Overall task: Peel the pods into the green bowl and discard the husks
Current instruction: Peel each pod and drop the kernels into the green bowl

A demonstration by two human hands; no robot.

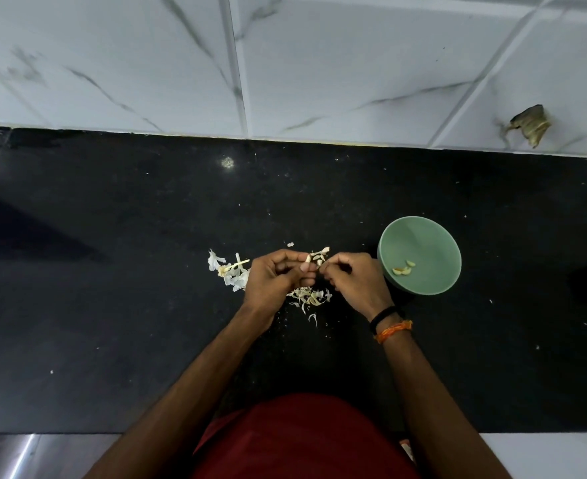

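Both hands are working over the middle of the black counter (112, 305). The left hand (275, 276) is curling its fingers around a small pale pod (308, 259) and pinching it. The right hand (354, 280) is also curled in, and its fingertips are meeting the pod and pinching at the thin skin. I cannot tell just how much skin it is gripping.

The green bowl (423, 233) is sitting on the counter just beside the right hand, toward the right end. A few peeled pieces (404, 268) are lying inside it, so the job looks partly done.

White husks (230, 269) are lying in a little heap to the left of the left hand. More husks (311, 297) are lying between the two hands, on the side near the person.

To do this step well, I think the left hand should be holding the pod firm but not squashing it. The right hand should be pulling the skin away in small tugs. The clean piece then needs only a short move to the bowl, and the skin should be dropping on a heap, not in the bowl.

No writing or labels are showing anywhere.
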